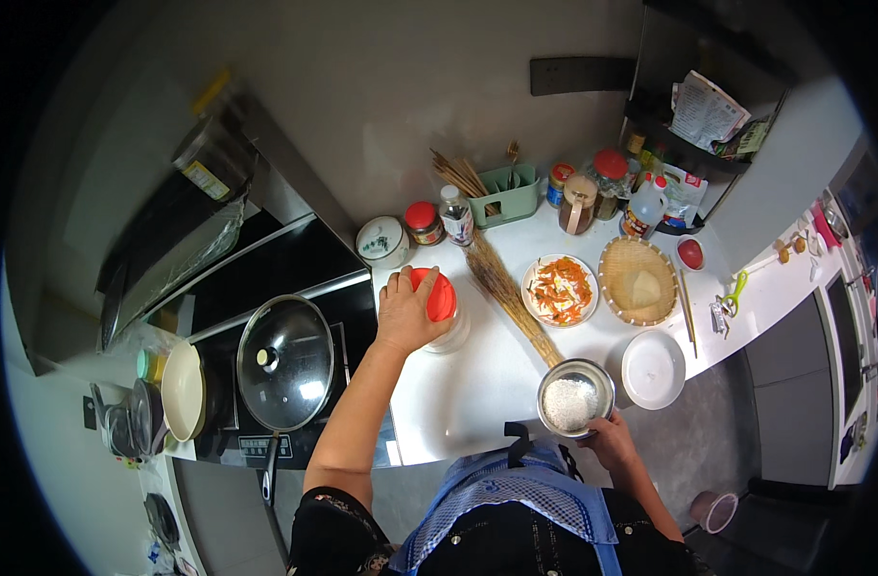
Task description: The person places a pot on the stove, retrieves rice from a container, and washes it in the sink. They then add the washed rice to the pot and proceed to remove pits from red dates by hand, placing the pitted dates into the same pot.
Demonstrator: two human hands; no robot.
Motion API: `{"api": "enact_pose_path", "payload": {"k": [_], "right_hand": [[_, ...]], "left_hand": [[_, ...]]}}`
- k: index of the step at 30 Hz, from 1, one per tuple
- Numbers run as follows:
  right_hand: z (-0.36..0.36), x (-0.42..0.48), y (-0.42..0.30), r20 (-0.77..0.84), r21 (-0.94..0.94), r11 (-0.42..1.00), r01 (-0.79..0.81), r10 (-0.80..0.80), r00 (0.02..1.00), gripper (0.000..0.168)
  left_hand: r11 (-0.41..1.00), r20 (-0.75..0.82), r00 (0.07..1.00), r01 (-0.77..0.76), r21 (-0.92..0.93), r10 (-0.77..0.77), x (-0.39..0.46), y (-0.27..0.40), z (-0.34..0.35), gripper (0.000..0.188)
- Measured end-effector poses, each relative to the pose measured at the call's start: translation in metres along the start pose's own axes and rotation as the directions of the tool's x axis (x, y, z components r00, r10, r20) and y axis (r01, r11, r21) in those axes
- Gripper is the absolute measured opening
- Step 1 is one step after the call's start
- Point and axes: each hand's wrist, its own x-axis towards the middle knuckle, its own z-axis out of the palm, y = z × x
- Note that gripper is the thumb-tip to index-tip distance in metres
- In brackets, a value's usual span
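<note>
My left hand (406,311) is wrapped over the red lid (439,294) of a clear jar (452,338) at the left end of the white counter. The palm and fingers hide much of this jar. At the counter's front edge, my right hand (612,438) grips the rim of a stainless steel bowl (603,385). White grains, probably rice, lie in the bottom of this bowl. Just right of it stands a white bowl (653,369). Behind the steel bowl, a bundle of dried stalks like a straw broom (509,299) lies slantwise.
A plate of shredded carrot (560,289) and a bamboo basket (615,259) with a pale lump sit at centre right. Chopsticks (686,306) and a green peeler (738,288) lie farther right. Jars and bottles line the wall. A glass-lidded pan (284,367) rests on the black stove (338,288).
</note>
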Motion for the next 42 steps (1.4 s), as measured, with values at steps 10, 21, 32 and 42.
{"api": "enact_pose_path", "payload": {"k": [10, 21, 32, 42], "right_hand": [[0.012, -0.008, 0.025, -0.061, 0.054, 0.998, 0.026, -0.022, 0.998, 0.041], [0.021, -0.044, 0.044, -0.113, 0.188, 0.981, 0.050, -0.029, 0.993, 0.042], [-0.040, -0.102, 0.022, -0.164, 0.309, 0.937, 0.162, -0.116, 0.980, 0.047], [-0.198, -0.175, 0.038, -0.180, 0.286, 0.924, 0.253, -0.208, 0.962, 0.047]], "left_hand": [[0.990, -0.038, 0.991, -0.122, 0.076, 0.125, 0.001, -0.022, 0.031, 0.081], [0.983, -0.024, 0.983, -0.180, -0.043, 0.179, 0.002, -0.024, 0.028, 0.074], [0.683, -0.089, 0.995, -0.098, -0.724, 0.049, -0.007, 0.084, 0.001, 0.024], [0.300, -0.050, 0.419, -0.724, -0.621, 0.907, -0.144, 0.463, 0.027, 0.026]]}}
